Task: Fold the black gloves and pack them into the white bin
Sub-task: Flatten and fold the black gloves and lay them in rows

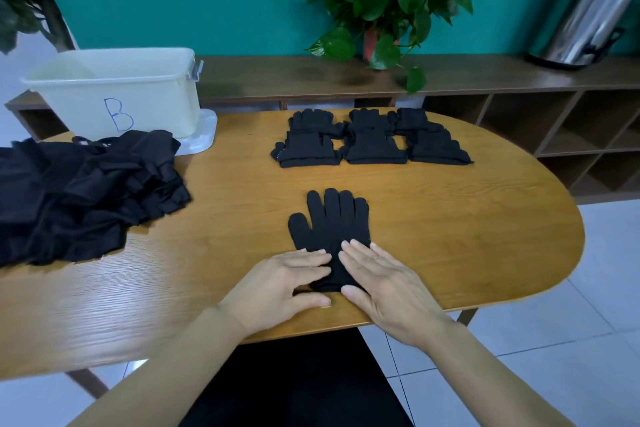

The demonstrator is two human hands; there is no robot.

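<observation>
- A black glove [330, 229] lies flat near the front edge of the wooden table [467, 229], fingers pointing away from the person, not yet folded
- The left hand [280, 284] and right hand [384, 284] both rest on its cuff end, fingers straight and spread, pressing it flat rather than gripping it
- Folded gloves [370, 142] sit in two rows further back, about six bundles, so folding looks well under way
- A heap of unfolded black gloves [86, 191] remains at the left, so much is left to do
- The white bin [114, 94], marked B, stands at the back left on its lid [204, 135]; packing does not appear to have started, though this is a judgement
- The bin's inside is mostly hidden, the heap is cut off by the left edge, and the glove's cuff is covered by the hands
</observation>
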